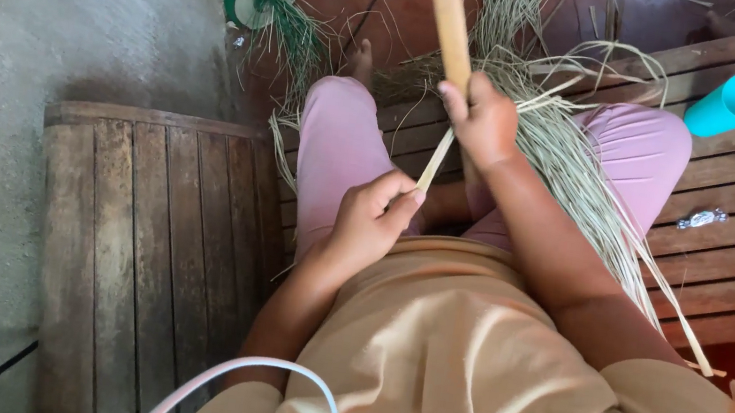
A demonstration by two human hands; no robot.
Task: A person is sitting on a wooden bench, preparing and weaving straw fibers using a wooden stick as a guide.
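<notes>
Bamboo stick (pixel 447 18) top beyond frame

Smooth tan wooden stick (pixel 447 18), dry matt straw (pixel 573 158), weathered rough slat bench (pixel 721 253), glossy turquoise plastic cup (pixel 734 103), soft pink cloth trousers (pixel 336 155).

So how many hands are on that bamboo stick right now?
2. The right hand grips the bamboo stick higher up; the left hand pinches its thin lower end over the lap.

One head-worn camera looks steeply down — close over the lap and wooden bench (pixel 730 254).
</notes>
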